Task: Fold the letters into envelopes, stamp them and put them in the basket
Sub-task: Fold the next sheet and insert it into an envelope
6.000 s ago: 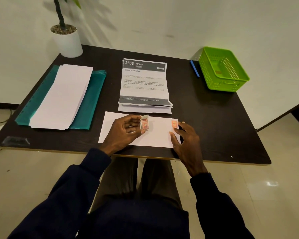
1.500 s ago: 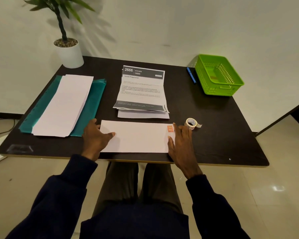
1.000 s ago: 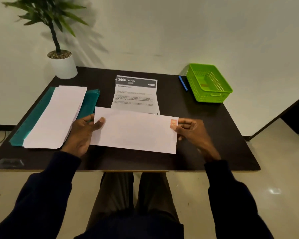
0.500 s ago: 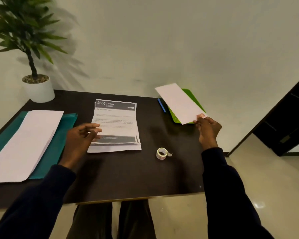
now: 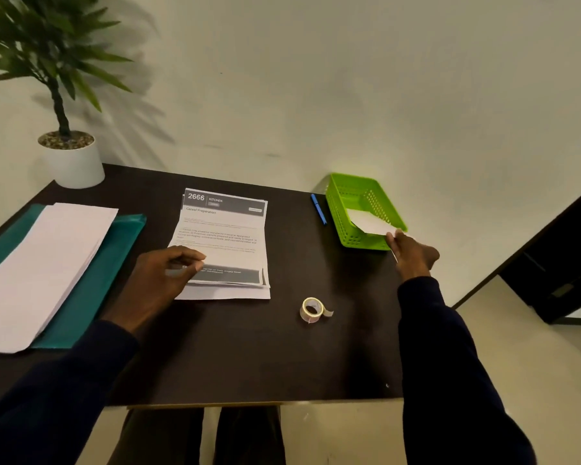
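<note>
A white envelope [image 5: 367, 221] lies slanted inside the green basket [image 5: 359, 241] at the table's far right. My right hand [image 5: 413, 252] is at the basket's near right corner and still pinches the envelope's near end. A stack of printed letters [image 5: 227, 234] sits in the middle of the table. My left hand [image 5: 160, 281] rests at its lower left edge, with thumb and fingers pinching the top letter. A roll of stamps [image 5: 311, 309] lies on the table between my arms.
A pile of blank envelopes [image 5: 44, 263] lies on a teal folder [image 5: 118, 253] at the left. A blue pen [image 5: 318, 208] lies just left of the basket. A potted plant [image 5: 73, 162] stands at the back left corner of the dark table [image 5: 249, 357].
My right hand carried the stamped envelope from in front of me to the basket and lowered it in. My left hand let go of the envelope and moved onto the letter stack.
</note>
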